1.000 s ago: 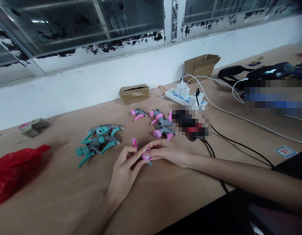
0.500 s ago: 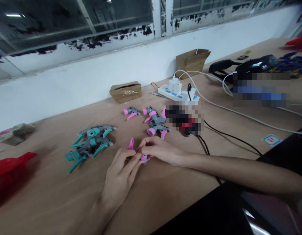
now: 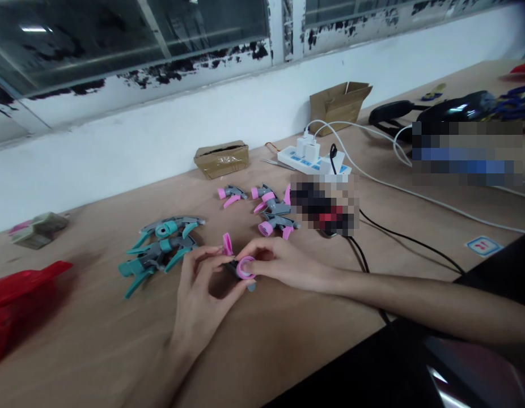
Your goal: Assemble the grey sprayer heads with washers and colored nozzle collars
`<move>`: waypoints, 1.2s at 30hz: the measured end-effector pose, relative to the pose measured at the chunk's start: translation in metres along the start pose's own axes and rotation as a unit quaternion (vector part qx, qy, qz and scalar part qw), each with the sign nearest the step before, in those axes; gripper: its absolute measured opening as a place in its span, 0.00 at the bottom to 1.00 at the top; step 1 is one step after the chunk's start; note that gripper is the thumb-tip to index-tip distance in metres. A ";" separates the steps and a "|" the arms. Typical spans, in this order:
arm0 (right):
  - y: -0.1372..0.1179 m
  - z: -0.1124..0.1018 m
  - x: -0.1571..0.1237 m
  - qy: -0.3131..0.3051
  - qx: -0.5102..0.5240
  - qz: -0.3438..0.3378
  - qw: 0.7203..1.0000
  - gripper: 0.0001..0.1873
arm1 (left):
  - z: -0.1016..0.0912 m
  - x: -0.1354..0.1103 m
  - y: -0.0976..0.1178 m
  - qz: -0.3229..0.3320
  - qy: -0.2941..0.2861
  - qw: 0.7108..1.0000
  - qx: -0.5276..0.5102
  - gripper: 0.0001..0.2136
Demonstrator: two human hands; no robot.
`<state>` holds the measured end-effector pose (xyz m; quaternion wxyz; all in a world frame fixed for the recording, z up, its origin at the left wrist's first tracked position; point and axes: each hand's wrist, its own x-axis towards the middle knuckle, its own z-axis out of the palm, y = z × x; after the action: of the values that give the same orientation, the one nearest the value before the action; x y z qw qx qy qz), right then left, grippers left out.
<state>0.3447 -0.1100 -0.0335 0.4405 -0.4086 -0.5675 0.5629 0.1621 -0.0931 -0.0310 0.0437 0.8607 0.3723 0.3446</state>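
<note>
Left hand [image 3: 203,294] holds the gray body of a pink-and-gray trigger sprayer [image 3: 240,273] between fingers and thumb. Right hand [image 3: 283,263] is closed on the same unit's pink collar [image 3: 246,277], thumb over the collar mouth.

Position: I have the held sprayer near the center of my view, above the brown bench [image 3: 266,334]; its pink trigger [image 3: 227,244] points between ten and eleven o'clock.

Layout, with the held unit as clock center: one loose pink-and-gray sprayer [image 3: 233,191] lies at twelve, a pink-and-gray cluster [image 3: 271,201] at one, and a teal-and-gray cluster [image 3: 152,258] between nine and ten. The two colors lie in separate groups.

Progress: I judge the held unit as unfinished, since both hands are engaged on it. Body, collar and trigger are present; collar seating I cannot verify. Which bench units are complete and which await handling, I cannot tell.
</note>
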 end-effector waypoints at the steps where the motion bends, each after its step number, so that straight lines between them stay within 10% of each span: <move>1: 0.000 0.001 -0.001 0.005 -0.004 -0.004 1.000 0.05 | 0.001 0.000 0.001 0.003 -0.006 1.000 -0.001 0.13; 10: 0.005 0.000 -0.005 0.021 0.097 0.030 0.995 0.08 | 0.003 0.000 -0.011 -0.012 -0.076 0.997 -0.029 0.12; 14: 0.000 -0.010 -0.007 0.040 -0.071 -0.039 0.996 0.05 | 0.005 -0.001 -0.015 -0.020 -0.086 0.995 -0.040 0.13; 22: 0.000 -0.008 -0.013 0.073 -0.345 -0.277 0.894 0.06 | 0.010 -0.003 -0.014 0.008 -0.058 0.998 -0.036 0.12; 36: 0.006 0.009 -0.021 0.085 -0.433 -0.224 0.869 0.10 | 0.015 -0.010 -0.005 -0.007 -0.005 1.000 0.009 0.11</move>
<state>0.3419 -0.1328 -0.0404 0.3803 -0.4665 -0.7909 0.1105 0.1640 -0.0937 -0.0495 0.0406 0.8603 0.3807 0.3366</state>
